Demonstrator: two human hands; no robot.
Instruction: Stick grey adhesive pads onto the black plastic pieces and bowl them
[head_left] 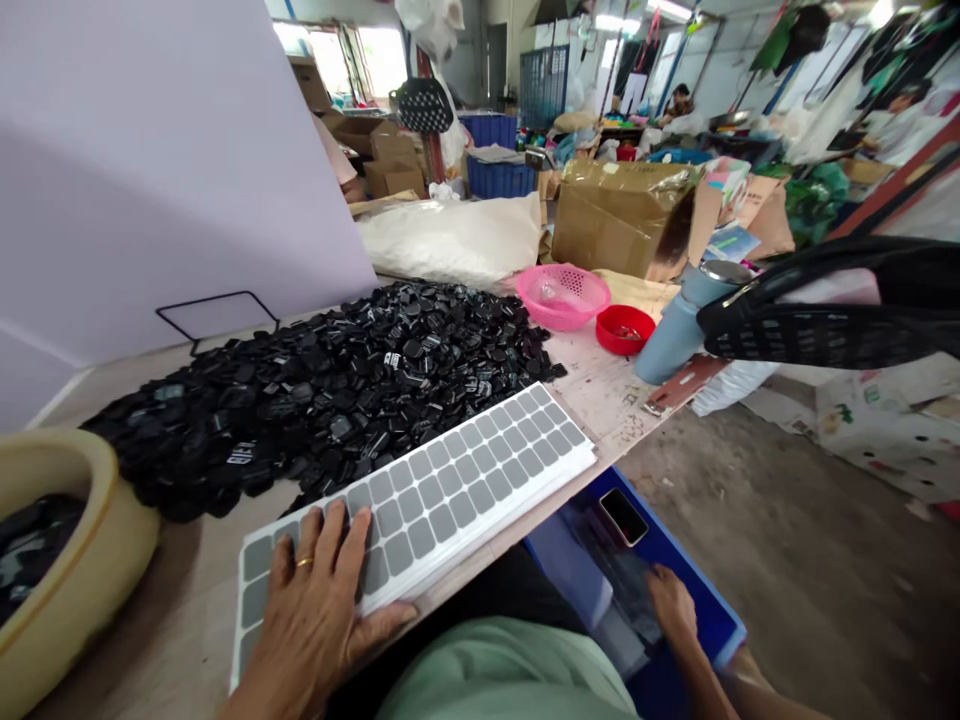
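My left hand (319, 595), with a ring on one finger, lies flat on the left part of a stack of white sheets (450, 482) covered in rows of grey rounded squares. Its thumb rests along the sheets' near edge. Low on the right, my right hand (673, 602) is inside a blue crate (709, 580) beside my lap, fingers curled beside dark, clear-looking plastic (619, 590); what they hold, if anything, is hidden. Behind the sheets spreads a large heap of small black pieces (360, 375), some with white lettering.
A cream tub (112, 540) with black pieces stands at the left. Further back are a pink basket (564, 297), a red bowl (624, 330) and a blue tumbler (679, 325) near the table edge. A black bag (810, 320) hangs at right. A phone-like object (623, 517) lies in the crate.
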